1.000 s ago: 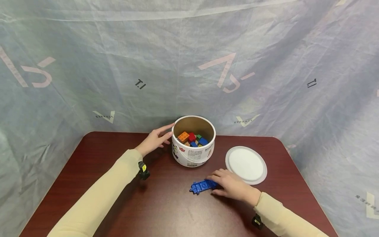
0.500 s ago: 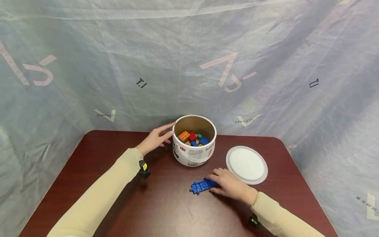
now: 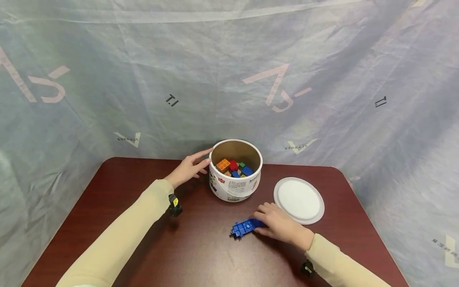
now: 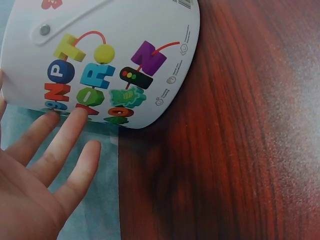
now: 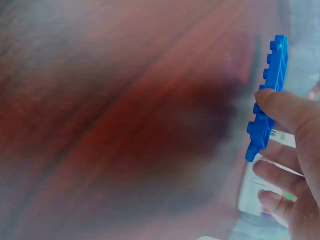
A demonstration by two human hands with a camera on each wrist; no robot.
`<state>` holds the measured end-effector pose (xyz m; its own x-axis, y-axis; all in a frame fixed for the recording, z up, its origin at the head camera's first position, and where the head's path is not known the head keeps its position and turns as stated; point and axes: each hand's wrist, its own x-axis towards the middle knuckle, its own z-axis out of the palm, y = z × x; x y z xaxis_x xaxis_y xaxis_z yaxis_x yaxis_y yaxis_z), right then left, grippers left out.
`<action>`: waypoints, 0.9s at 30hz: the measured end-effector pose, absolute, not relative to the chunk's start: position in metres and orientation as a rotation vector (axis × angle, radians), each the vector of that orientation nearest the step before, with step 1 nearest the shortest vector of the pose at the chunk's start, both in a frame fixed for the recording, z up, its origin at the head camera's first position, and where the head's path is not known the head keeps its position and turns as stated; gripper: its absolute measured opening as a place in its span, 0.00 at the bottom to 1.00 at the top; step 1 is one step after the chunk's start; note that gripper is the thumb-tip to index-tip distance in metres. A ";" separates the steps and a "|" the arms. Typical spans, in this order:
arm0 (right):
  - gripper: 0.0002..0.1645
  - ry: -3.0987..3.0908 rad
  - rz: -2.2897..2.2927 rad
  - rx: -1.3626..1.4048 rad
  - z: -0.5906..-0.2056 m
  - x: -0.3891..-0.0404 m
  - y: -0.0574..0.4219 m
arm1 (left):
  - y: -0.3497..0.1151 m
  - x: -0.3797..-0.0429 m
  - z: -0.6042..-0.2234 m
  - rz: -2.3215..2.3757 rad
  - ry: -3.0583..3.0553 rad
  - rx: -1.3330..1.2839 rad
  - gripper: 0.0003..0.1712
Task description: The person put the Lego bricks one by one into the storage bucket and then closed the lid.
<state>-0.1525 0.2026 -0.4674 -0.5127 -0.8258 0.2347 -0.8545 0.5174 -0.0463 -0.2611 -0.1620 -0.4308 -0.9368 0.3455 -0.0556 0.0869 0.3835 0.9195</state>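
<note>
My right hand [image 3: 281,225] pinches a long blue building-block base [image 3: 244,227] between thumb and fingers. In the right wrist view the blue base [image 5: 272,75] shows a row of studs along one side and a narrow tip, tilted over the tabletop. At the back of the table stands a white toy-block bucket [image 3: 229,190] with printed letters and a handle. My left hand [image 3: 186,169] has its fingers spread against the bucket's left side. In the left wrist view, the fingers of the left hand [image 4: 55,165] are fairly straight at the bucket's printed wall [image 4: 160,45].
Inside the bucket lie several blocks, among them an orange block [image 3: 223,165] and a red block [image 3: 233,165]. A round white lid [image 3: 299,198] rests to the bucket's right, behind my right hand. A grey sheet [image 3: 215,71] hangs behind the dark red table [image 3: 201,247].
The blue base has tilted in my right hand, and its left end now sits slightly off the table. My left hand has stayed at the bucket.
</note>
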 end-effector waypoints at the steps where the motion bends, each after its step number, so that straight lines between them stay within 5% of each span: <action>1: 0.21 -2.563 0.245 1.445 -0.465 -0.153 0.203 | -0.162 -0.261 -0.432 1.574 2.404 0.383 0.36; 27: 0.23 -2.445 0.323 1.362 -0.338 -0.226 0.182 | -0.162 -0.262 -0.432 1.588 2.397 0.389 0.35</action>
